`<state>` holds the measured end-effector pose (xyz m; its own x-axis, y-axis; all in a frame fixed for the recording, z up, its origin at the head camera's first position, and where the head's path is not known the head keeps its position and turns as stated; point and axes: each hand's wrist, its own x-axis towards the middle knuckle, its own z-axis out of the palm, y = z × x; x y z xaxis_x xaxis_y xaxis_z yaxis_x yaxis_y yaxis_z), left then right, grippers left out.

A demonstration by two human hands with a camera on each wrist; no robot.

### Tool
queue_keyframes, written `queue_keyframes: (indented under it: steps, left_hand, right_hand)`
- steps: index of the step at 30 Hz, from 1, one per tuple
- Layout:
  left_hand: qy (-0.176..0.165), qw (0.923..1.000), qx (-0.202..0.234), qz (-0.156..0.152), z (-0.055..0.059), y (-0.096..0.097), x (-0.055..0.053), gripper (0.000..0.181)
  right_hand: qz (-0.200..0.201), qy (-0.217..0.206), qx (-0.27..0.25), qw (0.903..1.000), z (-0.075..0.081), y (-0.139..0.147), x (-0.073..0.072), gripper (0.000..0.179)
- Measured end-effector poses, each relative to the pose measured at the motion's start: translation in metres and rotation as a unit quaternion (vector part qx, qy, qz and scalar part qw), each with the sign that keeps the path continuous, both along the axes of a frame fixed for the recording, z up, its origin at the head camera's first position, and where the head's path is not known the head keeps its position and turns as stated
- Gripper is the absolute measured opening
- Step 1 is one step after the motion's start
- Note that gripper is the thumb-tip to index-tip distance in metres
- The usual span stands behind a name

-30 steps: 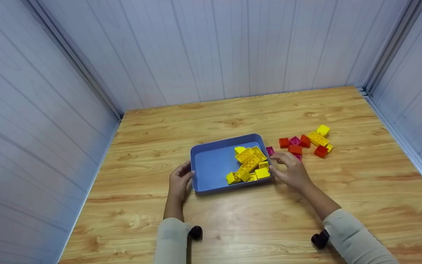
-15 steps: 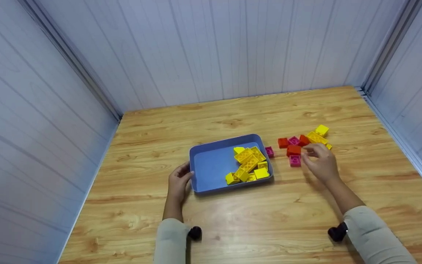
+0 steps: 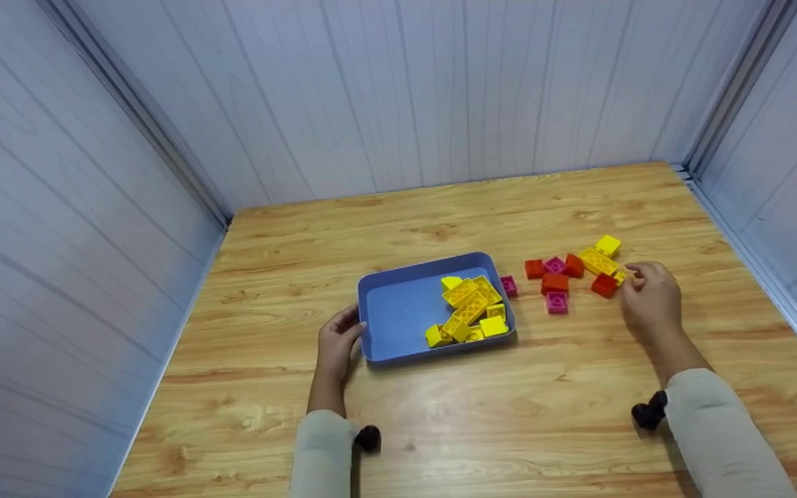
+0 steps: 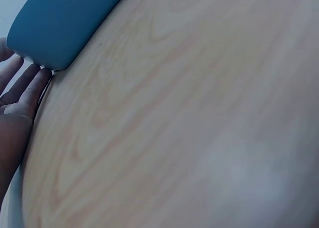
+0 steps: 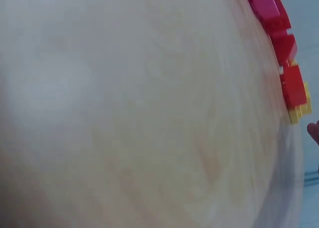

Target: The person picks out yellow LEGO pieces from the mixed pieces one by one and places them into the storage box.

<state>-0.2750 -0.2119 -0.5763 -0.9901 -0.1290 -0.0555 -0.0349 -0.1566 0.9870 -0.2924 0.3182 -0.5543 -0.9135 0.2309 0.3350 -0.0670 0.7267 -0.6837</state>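
My left hand (image 3: 335,346) holds the left end of a blue tray (image 3: 388,361), the thumb at its rim and the fingers against the outer wall. In the left wrist view, fingertips meet the lower edge of the tray (image 4: 70,23). Several yellow toy bricks (image 3: 471,308) are heaped in the tray's right half. My right hand (image 3: 653,299), fingers bent and holding nothing, hovers beside a small yellow brick (image 3: 620,277). That brick touches a red brick (image 3: 605,286) and a long yellow brick (image 3: 598,261). The right wrist view catches one fingertip near the yellow bricks.
Red bricks (image 3: 555,283) and magenta bricks (image 3: 557,303) lie loosely grouped between the tray and my right hand. One magenta brick (image 3: 508,286) sits against the tray's right wall. A square yellow brick (image 3: 608,245) is farthest back. White panels (image 3: 433,90) enclose the wooden table (image 3: 454,429).
My right hand has moved right, from the tray's right end past the red and magenta bricks to the small yellow brick. My left hand and the tray stay put.
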Motion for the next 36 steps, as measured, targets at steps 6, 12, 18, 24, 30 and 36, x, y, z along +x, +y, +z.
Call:
queue_keyframes:
  steps: [6,12,18,24,30,36]
  left_hand:
    - [0.006,0.9998,-0.011,0.015,-0.003,0.002,0.001,0.046]
    - [0.014,0.9996,-0.015,0.020,-0.003,0.003,0.001,0.044]
    - [0.020,0.9996,-0.007,0.019,-0.003,0.002,0.000,0.044]
    - [0.014,0.9998,-0.003,0.015,-0.004,0.003,0.000,0.044]
    - [0.017,0.9997,-0.008,0.019,-0.004,0.002,0.000,0.044]
    - [0.010,0.9997,-0.010,0.021,-0.003,0.002,0.000,0.044]
  right_hand:
    - [0.065,-0.145,-0.035,0.9866,0.001,0.014,-0.008,0.050]
    - [0.093,-0.150,0.002,0.9844,-0.002,0.016,-0.014,0.050]
    - [0.087,-0.114,0.039,0.9889,-0.003,0.014,-0.016,0.043]
    - [0.067,-0.101,0.038,0.9919,-0.001,0.013,-0.014,0.040]
    - [0.054,-0.088,0.019,0.9945,0.011,0.007,-0.012,0.041]
    - [0.068,-0.008,0.023,0.9974,0.015,-0.009,-0.006,0.036]
